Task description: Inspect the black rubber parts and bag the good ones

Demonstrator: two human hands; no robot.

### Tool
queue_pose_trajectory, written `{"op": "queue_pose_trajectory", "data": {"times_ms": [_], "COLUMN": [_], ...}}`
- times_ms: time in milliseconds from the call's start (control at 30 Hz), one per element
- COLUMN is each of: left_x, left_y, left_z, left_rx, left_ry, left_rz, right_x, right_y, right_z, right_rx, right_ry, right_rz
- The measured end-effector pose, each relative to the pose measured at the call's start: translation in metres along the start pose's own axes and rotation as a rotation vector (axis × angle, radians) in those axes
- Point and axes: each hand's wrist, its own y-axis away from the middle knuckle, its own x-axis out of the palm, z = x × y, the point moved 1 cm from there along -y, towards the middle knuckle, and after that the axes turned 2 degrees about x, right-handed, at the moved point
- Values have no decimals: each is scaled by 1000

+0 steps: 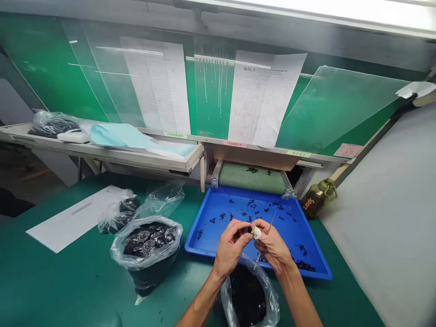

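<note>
My left hand (230, 247) is closed in a pinch on a small black part (250, 230), mostly covered by the fingers. Right beside it, my right hand (273, 247) grips a thin metal tool (256, 261) that sticks out above and below the fingers; its exact kind is unclear. Something white (256, 233), like a wrap, covers a fingertip of the right hand. Both hands meet over the near edge of a blue tray (195, 234) with scattered small black pieces. Under the wrists stands an open clear bag (271, 299) with dark contents.
A bag of black ring-shaped parts (150, 240) stands on the green table (85, 281), with smaller bags (119, 215) and a white sheet (71, 222) behind. A conveyor belt (252, 179) ends at the tray. A bottle (316, 200) stands by the right wall.
</note>
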Motion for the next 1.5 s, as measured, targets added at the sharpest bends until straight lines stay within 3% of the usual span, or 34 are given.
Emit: {"op": "queue_pose_trajectory", "data": {"times_ms": [133, 267, 400, 500, 600, 700, 1067, 1267, 1500], "left_x": [1, -2, -3, -2, -1, 1, 4, 2, 1], "left_y": [22, 39, 51, 54, 57, 59, 57, 55, 53], "left_z": [-7, -10, -18, -21, -18, -12, -9, -5, 4], "left_rx": [-7, -121, -200, -199, -232, -296, -367, -352, -332], "left_ry": [5, 87, 225, 246, 305, 406, 597, 506, 356], "left_rz": [-18, -82, -139, -135, -123, -122, -92, -127, -94], "right_x": [6, 6, 1, -2, 1, 6, 6, 1, 5], "right_y": [29, 56, 78, 89, 98, 102, 99, 97, 93], "right_z": [-5, -4, -3, -4, -6, -8, -14, -16, -15], "right_rx": [-39, -129, -241, -365, -467, -543, -601, -645, -669], "right_ry": [76, 285, 565, 899, 1197, 1348, 1417, 1362, 1494], "right_rz": [-44, -57, -95, -134, -154, -151, -200, -269, -229]}}
